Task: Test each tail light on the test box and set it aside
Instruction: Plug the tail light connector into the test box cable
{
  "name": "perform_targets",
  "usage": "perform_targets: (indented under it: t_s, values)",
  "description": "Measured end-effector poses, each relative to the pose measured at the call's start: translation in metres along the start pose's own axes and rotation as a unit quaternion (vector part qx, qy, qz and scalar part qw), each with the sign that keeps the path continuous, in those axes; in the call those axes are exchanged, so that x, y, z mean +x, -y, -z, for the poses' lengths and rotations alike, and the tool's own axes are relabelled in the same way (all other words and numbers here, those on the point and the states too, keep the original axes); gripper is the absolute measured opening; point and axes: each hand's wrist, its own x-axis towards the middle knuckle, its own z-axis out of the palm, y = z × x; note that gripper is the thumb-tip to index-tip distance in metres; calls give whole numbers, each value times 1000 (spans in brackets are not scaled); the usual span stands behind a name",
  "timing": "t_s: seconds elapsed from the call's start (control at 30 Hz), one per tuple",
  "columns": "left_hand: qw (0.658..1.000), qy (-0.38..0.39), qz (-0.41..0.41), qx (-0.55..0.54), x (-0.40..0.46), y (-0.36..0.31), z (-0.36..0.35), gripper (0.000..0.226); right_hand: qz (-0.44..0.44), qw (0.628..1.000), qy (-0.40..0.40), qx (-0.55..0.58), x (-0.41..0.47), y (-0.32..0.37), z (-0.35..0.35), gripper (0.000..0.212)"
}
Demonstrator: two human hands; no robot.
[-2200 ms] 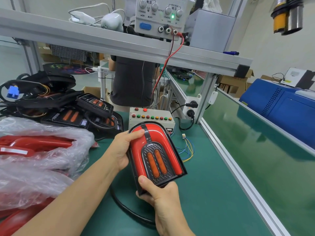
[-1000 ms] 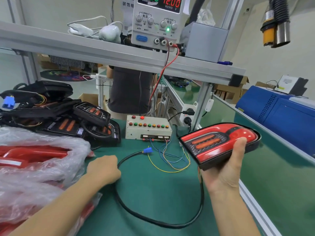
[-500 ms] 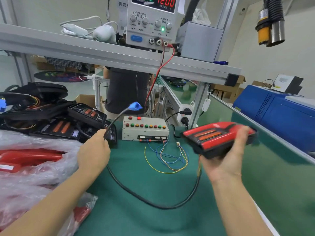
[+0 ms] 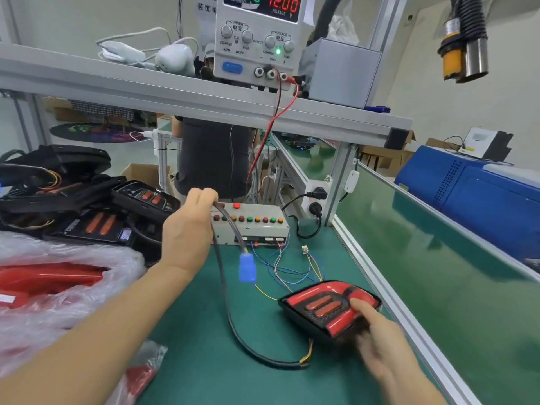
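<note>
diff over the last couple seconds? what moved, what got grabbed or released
The red-and-black tail light, first held upright in both hands, went right in the right hand, then down flat onto the green mat; fingers touch it. The left hand let go, gripped the black cable and lifted it, so the blue connector hangs. Unchanged: the grey button test box, the loose wires, the 12.00 reading.

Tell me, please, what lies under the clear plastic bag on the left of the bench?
Under the plastic bag, glossy red tail light housings show through. How many there are, and what lies beneath them, cannot be seen because the crumpled film covers it.
</note>
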Motion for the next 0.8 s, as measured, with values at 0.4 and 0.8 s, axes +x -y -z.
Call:
perform_targets:
  t_s: [0.4, 0.8]
  values:
    - [970, 146, -147, -126, -14, -17, -42, 29, 709, 330, 197, -591, -58, 15, -102, 63]
    - [940, 147, -163, -262, 5, -34, -70, 17, 668, 105, 255, -691, -7, -1, -91, 20]
